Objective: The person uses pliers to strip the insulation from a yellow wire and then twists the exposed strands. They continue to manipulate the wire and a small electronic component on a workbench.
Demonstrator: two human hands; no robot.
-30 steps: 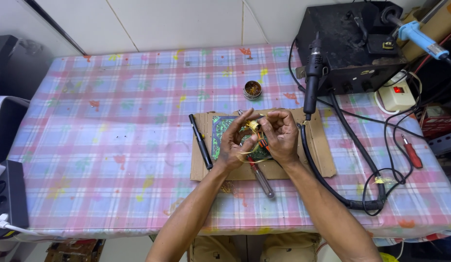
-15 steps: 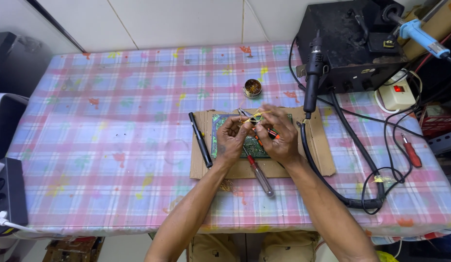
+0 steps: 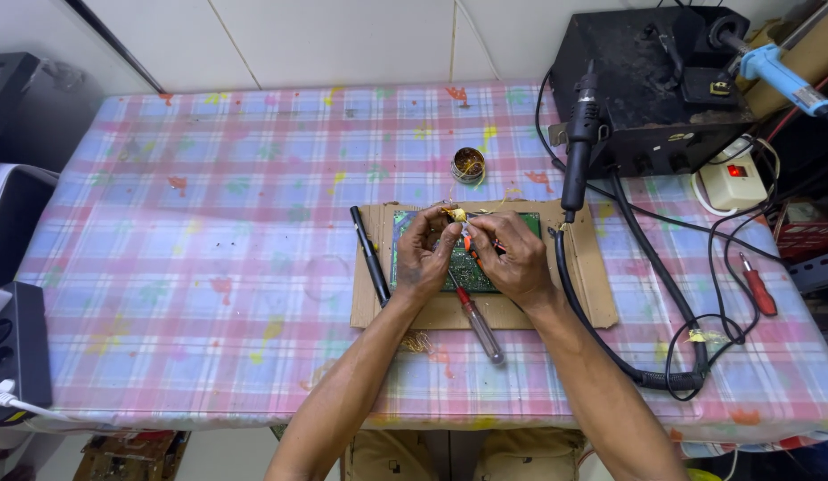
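Observation:
A green circuit board lies on a sheet of cardboard in the middle of the table. Both my hands hover over it, close together. My left hand pinches a small yellow part at its fingertips, above the board's far edge. My right hand grips a thin tool with an orange section, its tip pointing toward the yellow part. My hands hide most of the board.
A clear-handled screwdriver and a black pen-like tool lie by the cardboard. A small round tin sits beyond it. At right are a black soldering station, its black handpiece, cables, a blue iron and a red screwdriver.
My hands dipped toward the board and shifted their grip. The yellow part, first held between both hands, is now pinched by my left fingertips, with the thin tool at it.

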